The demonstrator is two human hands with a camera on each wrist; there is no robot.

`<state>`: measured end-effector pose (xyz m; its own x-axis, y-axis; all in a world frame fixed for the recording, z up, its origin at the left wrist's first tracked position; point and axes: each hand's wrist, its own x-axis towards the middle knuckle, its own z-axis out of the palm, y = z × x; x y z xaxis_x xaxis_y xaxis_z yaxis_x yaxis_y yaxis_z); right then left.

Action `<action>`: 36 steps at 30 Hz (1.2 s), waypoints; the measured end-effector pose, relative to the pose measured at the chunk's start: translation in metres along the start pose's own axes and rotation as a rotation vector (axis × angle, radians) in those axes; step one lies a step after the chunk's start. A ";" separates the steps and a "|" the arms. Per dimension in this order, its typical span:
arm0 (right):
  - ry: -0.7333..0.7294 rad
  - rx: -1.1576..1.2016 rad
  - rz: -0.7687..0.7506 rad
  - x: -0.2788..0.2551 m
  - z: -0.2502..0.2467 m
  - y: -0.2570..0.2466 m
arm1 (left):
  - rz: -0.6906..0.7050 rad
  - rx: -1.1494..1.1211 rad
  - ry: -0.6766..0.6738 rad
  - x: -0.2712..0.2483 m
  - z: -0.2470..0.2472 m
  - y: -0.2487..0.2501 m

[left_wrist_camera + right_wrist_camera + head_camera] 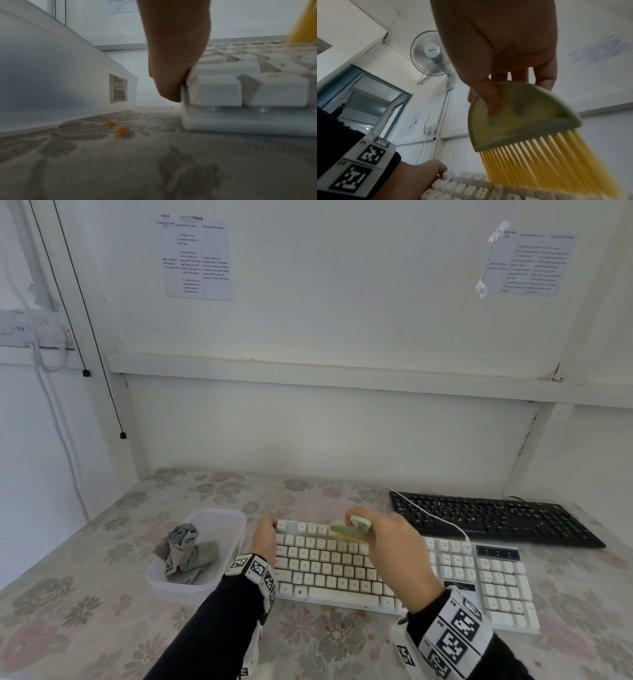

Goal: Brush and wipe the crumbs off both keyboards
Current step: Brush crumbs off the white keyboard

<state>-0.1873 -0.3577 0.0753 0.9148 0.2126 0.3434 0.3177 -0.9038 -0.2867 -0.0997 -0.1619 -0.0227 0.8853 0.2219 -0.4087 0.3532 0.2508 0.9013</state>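
1. A translucent plastic container point(226, 520) sits on the flowered tablecloth point(85, 604), holding a crumpled grey cloth point(185, 553).
2. A barcode label point(118, 88) is stuck on the container's side.
3. Two printed sheets point(197, 258) point(529, 263) hang on the white wall.
4. A white wall fan point(429, 53) is mounted beside a blue-framed window point(366, 94).

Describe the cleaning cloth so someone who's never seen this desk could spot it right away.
On the floral-patterned table, look left of the white keyboard for the translucent plastic tub. The crumpled grey cloth lies inside it, the only soft fabric thing there.
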 end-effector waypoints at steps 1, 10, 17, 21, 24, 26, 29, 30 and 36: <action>0.028 0.031 -0.029 0.002 -0.001 -0.002 | -0.002 -0.002 -0.004 -0.001 0.000 0.000; -0.108 0.224 -0.104 0.023 0.021 -0.001 | 0.025 0.039 0.011 0.000 -0.001 0.001; -0.038 0.190 0.066 0.011 0.007 0.039 | 0.010 0.027 -0.003 0.001 0.000 0.000; -0.006 0.138 0.169 -0.001 -0.009 0.066 | 0.019 0.028 0.006 0.002 0.000 -0.001; 0.033 0.007 0.265 -0.012 -0.026 0.083 | 0.022 0.032 0.018 0.001 0.001 -0.001; 0.044 -0.084 0.310 -0.019 -0.037 0.090 | 0.023 0.026 0.021 0.001 0.001 -0.001; 0.055 -0.082 0.344 -0.023 -0.050 0.090 | 0.024 0.023 0.028 0.002 0.001 -0.001; 0.064 -0.066 0.334 -0.022 -0.051 0.088 | 0.024 0.022 0.032 0.002 0.001 -0.001; 0.061 0.319 0.130 -0.004 -0.024 0.073 | 0.047 0.028 0.033 0.002 0.001 -0.002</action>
<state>-0.1740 -0.4332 0.0747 0.9391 0.0722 0.3359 0.2704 -0.7583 -0.5932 -0.0985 -0.1626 -0.0254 0.8909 0.2640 -0.3696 0.3201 0.2126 0.9232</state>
